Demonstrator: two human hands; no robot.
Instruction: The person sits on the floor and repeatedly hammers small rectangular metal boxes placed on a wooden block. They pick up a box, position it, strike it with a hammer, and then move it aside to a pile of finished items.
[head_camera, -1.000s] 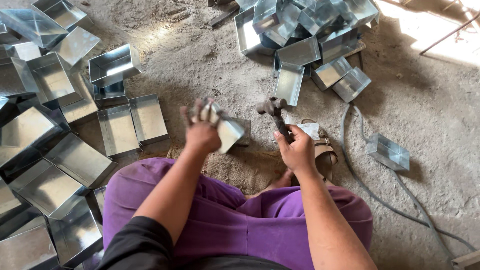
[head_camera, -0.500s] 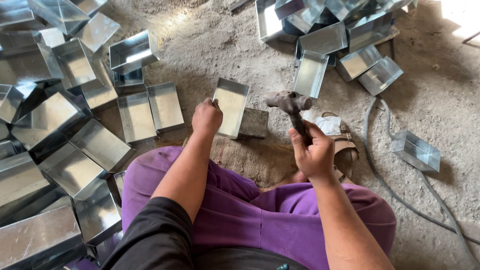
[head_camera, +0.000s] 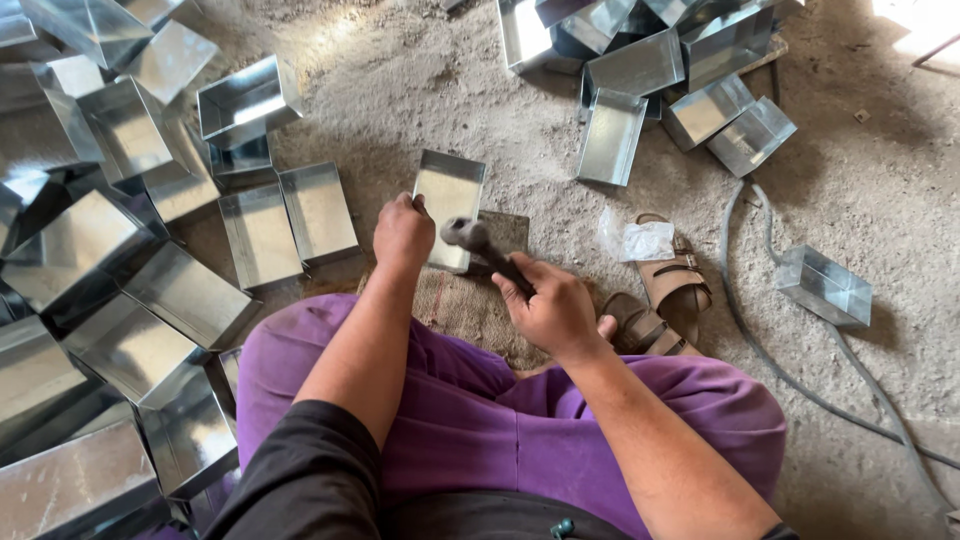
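The person sits on the ground with legs folded in purple trousers (head_camera: 480, 400), and both hands work in front of the knees. The left hand (head_camera: 402, 232) is closed on the near left edge of a shallow metal tray (head_camera: 450, 205); the fingers curl over the rim, so the tray stands out from the grip away from the person, its open side up and its far end toward the sandy floor (head_camera: 420, 90). The right hand (head_camera: 552, 308) is wrapped tight around the dark handle of a hammer (head_camera: 480, 248). The hammer head is rounded and grey, and it is just at the near right corner of the tray; I cannot tell if it touches the metal. Under the tray lies a piece of coarse brown sackcloth (head_camera: 465, 305), with a flat dark plate at its far edge. The tray is thin sheet metal, rectangular, with low folded walls and a dull shiny bottom. Many similar trays lie in a heap at the left (head_camera: 110, 250), some overlapping, and another heap is at the top right (head_camera: 650, 70). One small tray (head_camera: 825, 285) lies alone at the right, near a grey cable (head_camera: 760, 340). A pair of brown sandals (head_camera: 665, 290) lies beside the right hand, with a crumpled clear plastic bag (head_camera: 640, 240) just beyond them.
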